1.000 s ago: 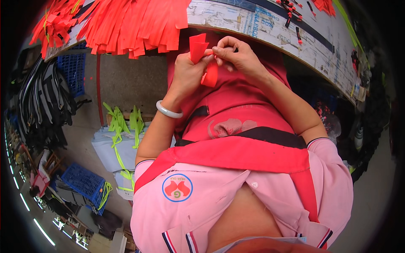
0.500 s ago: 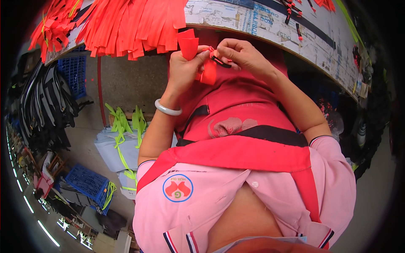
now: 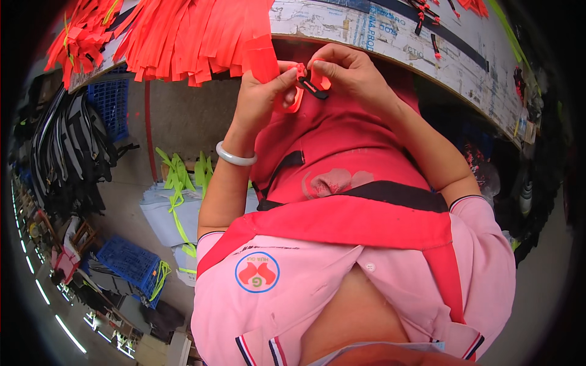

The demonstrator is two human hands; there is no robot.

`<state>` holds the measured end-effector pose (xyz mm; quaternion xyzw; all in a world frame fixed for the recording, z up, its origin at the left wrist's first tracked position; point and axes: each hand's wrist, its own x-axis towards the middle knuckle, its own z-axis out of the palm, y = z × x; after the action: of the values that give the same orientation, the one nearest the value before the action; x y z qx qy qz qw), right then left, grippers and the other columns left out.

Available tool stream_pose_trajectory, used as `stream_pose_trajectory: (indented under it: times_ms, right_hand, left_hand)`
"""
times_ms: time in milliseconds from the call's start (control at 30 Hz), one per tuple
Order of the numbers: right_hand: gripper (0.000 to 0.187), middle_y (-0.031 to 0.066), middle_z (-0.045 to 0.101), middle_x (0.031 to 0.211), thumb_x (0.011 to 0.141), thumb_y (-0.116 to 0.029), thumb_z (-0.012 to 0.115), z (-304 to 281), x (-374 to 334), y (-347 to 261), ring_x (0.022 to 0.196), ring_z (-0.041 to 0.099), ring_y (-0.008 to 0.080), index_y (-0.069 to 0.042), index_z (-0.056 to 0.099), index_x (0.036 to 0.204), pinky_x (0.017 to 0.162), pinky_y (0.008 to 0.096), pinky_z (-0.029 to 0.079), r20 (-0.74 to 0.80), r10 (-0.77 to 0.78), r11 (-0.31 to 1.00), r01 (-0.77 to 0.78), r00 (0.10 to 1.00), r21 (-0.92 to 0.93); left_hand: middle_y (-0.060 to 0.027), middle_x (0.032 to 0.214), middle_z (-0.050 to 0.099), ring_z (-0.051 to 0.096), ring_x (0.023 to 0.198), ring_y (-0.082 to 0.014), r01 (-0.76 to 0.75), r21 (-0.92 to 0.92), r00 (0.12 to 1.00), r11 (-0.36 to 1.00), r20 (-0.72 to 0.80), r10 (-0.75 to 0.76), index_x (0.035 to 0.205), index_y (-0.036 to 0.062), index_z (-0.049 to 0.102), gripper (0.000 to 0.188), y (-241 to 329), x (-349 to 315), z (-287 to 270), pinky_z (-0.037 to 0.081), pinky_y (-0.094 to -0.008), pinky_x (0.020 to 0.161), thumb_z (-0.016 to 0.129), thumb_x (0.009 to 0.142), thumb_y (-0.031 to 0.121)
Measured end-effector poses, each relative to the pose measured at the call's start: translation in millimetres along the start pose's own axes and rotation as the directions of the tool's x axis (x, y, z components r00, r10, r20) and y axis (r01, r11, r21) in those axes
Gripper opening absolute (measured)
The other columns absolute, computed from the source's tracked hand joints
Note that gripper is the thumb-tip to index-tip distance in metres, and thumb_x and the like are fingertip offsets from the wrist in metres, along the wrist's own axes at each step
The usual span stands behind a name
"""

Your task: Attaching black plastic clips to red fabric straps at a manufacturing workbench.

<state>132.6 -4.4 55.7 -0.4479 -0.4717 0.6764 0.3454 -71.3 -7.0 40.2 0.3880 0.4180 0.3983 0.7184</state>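
My left hand [image 3: 264, 96] is closed on a bright orange-red fabric strap [image 3: 262, 60], whose broad end stands up above the thumb. More of the strap loops below these fingers. A small black piece [image 3: 314, 89], like a plastic buckle or slider, hangs beside the left thumb. Its exact kind is too small to tell. My right hand [image 3: 354, 72] pinches another orange-red part of the strap just right of the black piece. Both hands are raised over my red apron, near the table's front edge.
Many orange-red straps [image 3: 183, 46] hang over the table's edge [image 3: 390, 52] at the left. Small black and orange pieces [image 3: 421, 15] lie farther right on it. Below left are black straps [image 3: 70, 146], blue crates [image 3: 128, 265] and grey sheets [image 3: 165, 213] tied with yellow-green ribbon.
Both hands have risen slightly, the left one also shifting left. The black piece now tilts more steeply downward. The strap in my right fingers has been drawn out and shows more.
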Motion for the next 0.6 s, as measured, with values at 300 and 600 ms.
stream_pose_trajectory:
  times_ms: [300,600]
  right_hand:
    - [0.021,0.0011,0.064,0.078,0.089,-0.022,0.066,6,-7,-10,0.074,0.055,0.0054,-0.001,0.067,0.089,0.066,0.022,0.045,0.041,-0.06,0.984,0.066,0.997,-0.166]
    - [0.02,0.0005,0.063,0.077,0.088,-0.021,0.067,6,-10,-8,0.072,0.055,0.0045,-0.002,0.066,0.089,0.064,0.0205,0.044,0.05,0.03,0.988,-0.022,0.998,-0.155]
  left_hand:
    - [-0.0034,0.067,0.06,0.055,0.055,-0.009,0.113,-0.185,0.987,0.976,0.131,-0.089,0.1,-0.0029,0.064,0.017,0,0,-8,0.041,-0.0216,0.047,0.061,0.09,0.01]
    - [-0.0045,0.069,0.062,0.056,0.055,-0.0094,0.092,-0.142,0.986,0.986,0.151,-0.07,0.096,-0.0029,0.065,0.015,3,-3,-11,0.041,-0.0216,0.046,0.063,0.089,0.01]
